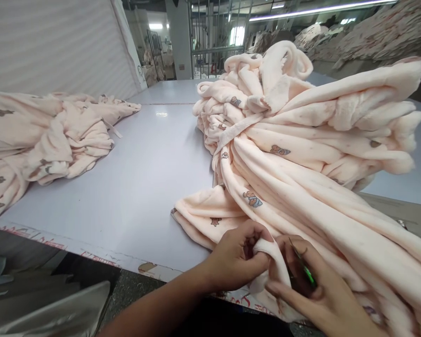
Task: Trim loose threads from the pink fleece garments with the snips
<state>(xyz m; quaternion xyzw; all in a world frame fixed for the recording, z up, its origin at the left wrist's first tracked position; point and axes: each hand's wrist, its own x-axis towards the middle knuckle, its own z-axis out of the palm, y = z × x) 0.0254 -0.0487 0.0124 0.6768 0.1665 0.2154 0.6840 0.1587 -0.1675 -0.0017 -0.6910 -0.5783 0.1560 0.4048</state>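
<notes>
In the head view, my left hand (243,255) is closed in a pinch on a folded edge of pale pink plush fabric (272,252) near the table's front edge. Beside it, my right hand (315,276) curls around what look like small thread snips (308,274), green and dark with a thin pointed tip; the fingers partly hide them. The right thumb touches the same strip of fabric from below. This fabric belongs to a large bundle (284,173) printed with small bears, gathered and tied round its middle with a fabric band (238,131).
Another bundle of pink printed fabric (56,135) lies at the left of the pale table (143,187). A white sheeted panel (56,47) rises behind it. Heaps of cloth (382,35) stand at the back right, near a metal grille (217,37) and a pillar (178,40).
</notes>
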